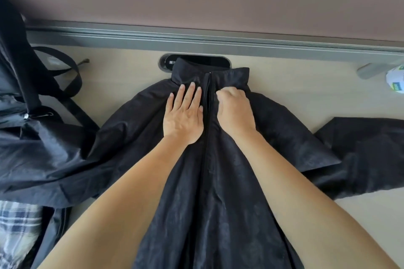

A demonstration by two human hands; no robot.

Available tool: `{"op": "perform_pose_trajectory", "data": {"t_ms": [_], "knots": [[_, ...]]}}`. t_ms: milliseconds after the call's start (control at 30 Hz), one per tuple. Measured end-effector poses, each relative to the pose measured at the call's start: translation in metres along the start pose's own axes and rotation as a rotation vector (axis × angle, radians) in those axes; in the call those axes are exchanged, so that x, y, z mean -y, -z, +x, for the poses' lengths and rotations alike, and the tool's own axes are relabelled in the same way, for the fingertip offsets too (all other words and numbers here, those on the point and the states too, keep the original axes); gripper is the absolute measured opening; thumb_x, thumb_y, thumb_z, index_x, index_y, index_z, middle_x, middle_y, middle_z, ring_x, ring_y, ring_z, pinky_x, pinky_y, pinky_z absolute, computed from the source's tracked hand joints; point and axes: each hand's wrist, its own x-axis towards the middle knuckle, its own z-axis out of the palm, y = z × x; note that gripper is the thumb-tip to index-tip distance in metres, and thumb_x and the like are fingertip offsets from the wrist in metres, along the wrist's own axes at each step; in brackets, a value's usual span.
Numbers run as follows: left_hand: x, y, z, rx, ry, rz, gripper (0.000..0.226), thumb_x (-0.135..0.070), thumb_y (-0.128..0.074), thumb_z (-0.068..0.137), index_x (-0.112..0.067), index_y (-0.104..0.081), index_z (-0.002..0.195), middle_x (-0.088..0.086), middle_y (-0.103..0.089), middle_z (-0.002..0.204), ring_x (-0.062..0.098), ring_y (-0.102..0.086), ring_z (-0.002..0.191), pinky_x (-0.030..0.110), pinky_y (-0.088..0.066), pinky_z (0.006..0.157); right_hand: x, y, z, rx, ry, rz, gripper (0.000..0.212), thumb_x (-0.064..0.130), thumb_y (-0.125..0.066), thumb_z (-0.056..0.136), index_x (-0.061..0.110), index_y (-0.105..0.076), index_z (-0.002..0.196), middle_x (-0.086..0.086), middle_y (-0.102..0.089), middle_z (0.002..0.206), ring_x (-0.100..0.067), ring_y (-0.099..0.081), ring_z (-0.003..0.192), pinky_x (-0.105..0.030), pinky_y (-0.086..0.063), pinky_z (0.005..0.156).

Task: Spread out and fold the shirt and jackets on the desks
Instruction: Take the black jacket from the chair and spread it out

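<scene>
Head view, the only view.

- Black jacket (218, 181): lies front up on the desk (122, 76), collar (231, 76) at the far edge, hem toward you. The zip (207, 159) looks closed along its visible length.
- Right sleeve (360, 155): lies out to the side, unfolded.
- Your left hand (183, 116): flat on the chest panel just beside the zip, fingers straight and slightly spread, pressing the cloth.
- Your right hand (235, 111): fingers curled, pinching the jacket front at the top of the zip, just below the collar. The pull itself is hidden.
- Plaid shirt (15, 225): crumpled at the near left, partly under a second dark garment (32, 159).

Status, by judgement: the first jacket is spread and being smoothed. No fold is made yet. The shirt and the other garment are untouched.
</scene>
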Motion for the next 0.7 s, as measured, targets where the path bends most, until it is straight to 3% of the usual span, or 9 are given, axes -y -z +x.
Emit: {"op": "perform_pose_trajectory", "data": {"t_ms": [67, 133, 267, 367, 433, 500, 567, 633, 700], "knots": [[0.002, 0.001, 0.005, 0.009, -0.005, 0.008, 0.058, -0.039, -0.009, 0.104, -0.024, 0.004, 0.159, -0.006, 0.009, 0.167, 0.019, 0.011, 0.153, 0.045, 0.001, 0.125, -0.009, 0.006, -0.034, 0.015, -0.040, -0.090, 0.042, 0.009, -0.053, 0.095, 0.010, -0.056, 0.137, -0.007, -0.049, 0.148, -0.029, -0.040, 0.139, -0.044, -0.034, 0.112], [0.004, 0.002, 0.012, 0.019, -0.011, 0.009, 0.058, -0.039, -0.009, 0.104, -0.025, 0.006, 0.159, -0.006, 0.011, 0.166, 0.019, 0.013, 0.153, 0.045, 0.002, 0.125, -0.016, 0.001, -0.073, 0.046, -0.079, -0.218, 0.051, 0.017, -0.050, 0.098, 0.014, -0.043, 0.148, -0.009, -0.034, 0.160, -0.032, -0.025, 0.149, -0.050, -0.023, 0.119], [0.001, 0.010, 0.013, 0.048, -0.009, -0.028, 0.060, -0.043, -0.012, 0.105, -0.021, 0.001, 0.160, -0.002, 0.010, 0.167, 0.021, 0.013, 0.153, 0.047, 0.004, 0.124, -0.035, -0.016, -0.093, 0.166, -0.052, -0.300, 0.055, 0.045, -0.022, 0.106, 0.030, -0.017, 0.158, -0.007, -0.012, 0.167, -0.032, -0.009, 0.153, -0.055, -0.013, 0.122], [-0.020, 0.016, -0.017, -0.114, 0.036, -0.184, 0.059, -0.045, -0.024, 0.103, -0.017, -0.027, 0.155, 0.014, -0.018, 0.163, 0.036, -0.011, 0.150, 0.054, -0.011, 0.120, -0.043, -0.015, -0.069, 0.165, -0.006, -0.316, 0.056, 0.048, -0.017, 0.105, 0.033, -0.015, 0.158, -0.004, -0.009, 0.167, -0.029, -0.005, 0.154, -0.052, -0.009, 0.123], [-0.041, 0.011, -0.039, -0.166, -0.084, -0.218, 0.053, -0.042, -0.031, 0.101, -0.016, -0.041, 0.147, 0.015, -0.032, 0.156, 0.037, -0.025, 0.144, 0.054, -0.022, 0.117, -0.046, -0.010, -0.049, 0.204, 0.023, -0.266, 0.054, 0.044, -0.020, 0.106, 0.032, -0.017, 0.158, -0.002, -0.008, 0.168, -0.025, -0.002, 0.155, -0.048, -0.006, 0.124], [-0.053, 0.003, -0.051, -0.085, -0.164, -0.197, 0.053, -0.039, -0.032, 0.103, -0.016, -0.036, 0.150, 0.008, -0.027, 0.160, 0.032, -0.020, 0.148, 0.050, -0.020, 0.119, -0.051, 0.003, -0.032, 0.229, 0.041, -0.069, 0.050, 0.032, -0.030, 0.108, 0.024, -0.026, 0.157, -0.002, -0.012, 0.167, -0.021, -0.004, 0.154, -0.043, -0.007, 0.125], [-0.054, -0.005, -0.049, 0.040, -0.151, -0.100, 0.058, -0.042, -0.024, 0.105, -0.018, -0.019, 0.158, 0.001, -0.010, 0.167, 0.025, -0.002, 0.154, 0.047, -0.007, 0.124, -0.065, 0.028, -0.031, 0.197, 0.015, 0.180, 0.044, 0.019, -0.035, 0.107, 0.014, -0.040, 0.151, -0.003, -0.024, 0.164, -0.018, -0.016, 0.152, -0.034, -0.017, 0.123], [-0.052, -0.010, -0.044, 0.074, -0.141, 0.016, 0.062, -0.044, -0.015, 0.104, -0.020, -0.004, 0.159, -0.004, 0.003, 0.167, 0.022, 0.009, 0.153, 0.047, 0.001, 0.124, -0.094, 0.056, -0.045, 0.085, -0.004, 0.182, 0.038, 0.014, -0.038, 0.106, 0.010, -0.053, 0.141, -0.005, -0.041, 0.155, -0.021, -0.036, 0.143, -0.033, -0.029, 0.117], [-0.049, -0.009, -0.035, 0.091, -0.147, 0.053, 0.062, -0.043, -0.013, 0.103, -0.021, 0.003, 0.159, -0.005, 0.009, 0.167, 0.021, 0.013, 0.153, 0.047, 0.004, 0.124, -0.137, 0.078, -0.066, -0.022, -0.060, 0.078, 0.038, 0.018, -0.038, 0.104, 0.006, -0.059, 0.133, -0.011, -0.055, 0.142, -0.032, -0.050, 0.130, -0.044, -0.038, 0.111]]}}
